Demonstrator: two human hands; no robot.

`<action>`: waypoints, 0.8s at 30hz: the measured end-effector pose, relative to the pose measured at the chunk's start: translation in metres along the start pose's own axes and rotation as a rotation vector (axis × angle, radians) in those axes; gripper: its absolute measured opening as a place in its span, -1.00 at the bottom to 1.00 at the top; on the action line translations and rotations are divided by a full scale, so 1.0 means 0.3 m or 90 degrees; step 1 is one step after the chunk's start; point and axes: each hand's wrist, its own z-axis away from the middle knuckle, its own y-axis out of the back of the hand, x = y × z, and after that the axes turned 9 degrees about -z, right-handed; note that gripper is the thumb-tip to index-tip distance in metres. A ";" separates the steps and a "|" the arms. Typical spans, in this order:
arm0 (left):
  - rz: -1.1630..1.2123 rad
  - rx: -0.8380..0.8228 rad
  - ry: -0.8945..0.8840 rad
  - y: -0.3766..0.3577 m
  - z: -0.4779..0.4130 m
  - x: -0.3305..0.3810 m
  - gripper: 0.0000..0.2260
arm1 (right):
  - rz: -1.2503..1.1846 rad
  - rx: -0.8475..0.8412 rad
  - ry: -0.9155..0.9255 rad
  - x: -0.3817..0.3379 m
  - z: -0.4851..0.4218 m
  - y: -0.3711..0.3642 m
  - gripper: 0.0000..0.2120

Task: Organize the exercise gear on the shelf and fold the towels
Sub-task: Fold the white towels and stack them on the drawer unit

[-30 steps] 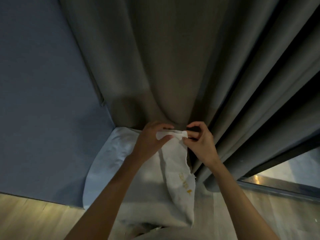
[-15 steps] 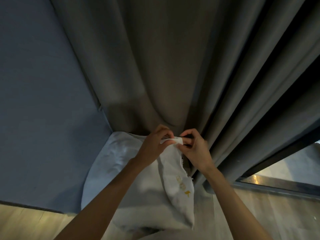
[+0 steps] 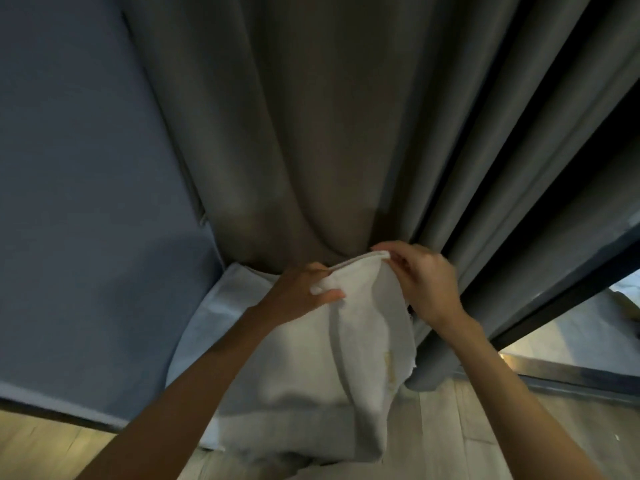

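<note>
A white towel [image 3: 311, 386] is held up in front of a grey curtain [image 3: 311, 133], between a blue-grey wall [image 3: 86, 202] on the left and a dark window frame [image 3: 554, 306] on the right. Its long axis runs from the hands downward toward the wooden floor [image 3: 467, 427], and the cloth is hung lengthwise with its lower end doubled into a thick fold near the bottom of the view. The top hem [image 3: 356, 263] is stretched between both hands and is tilted, higher at the right. The left corner is gripped by the left hand [image 3: 301, 292], with the thumb pressed across the front and the fingers curled behind. The right corner is pinched by the right hand [image 3: 426, 282] between thumb and bent fingertips. A faint yellow mark [image 3: 389, 368] is seen near the towel's right edge, too blurred to be read. A paler layer of cloth [image 3: 214, 306] is seen behind the left forearm; whether it belongs to the same towel cannot be told.
</note>
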 end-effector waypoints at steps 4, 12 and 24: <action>-0.048 0.059 -0.021 0.048 0.019 0.033 -0.53 | 0.048 0.080 0.020 -0.057 0.000 0.080 -0.79; 0.197 0.089 -0.072 0.224 0.018 0.203 -0.83 | -0.227 0.240 -0.055 -0.161 0.017 0.196 -0.79; 0.316 0.028 -0.063 0.593 0.080 0.569 -0.87 | -0.424 0.404 0.128 -0.403 -0.114 0.486 -0.76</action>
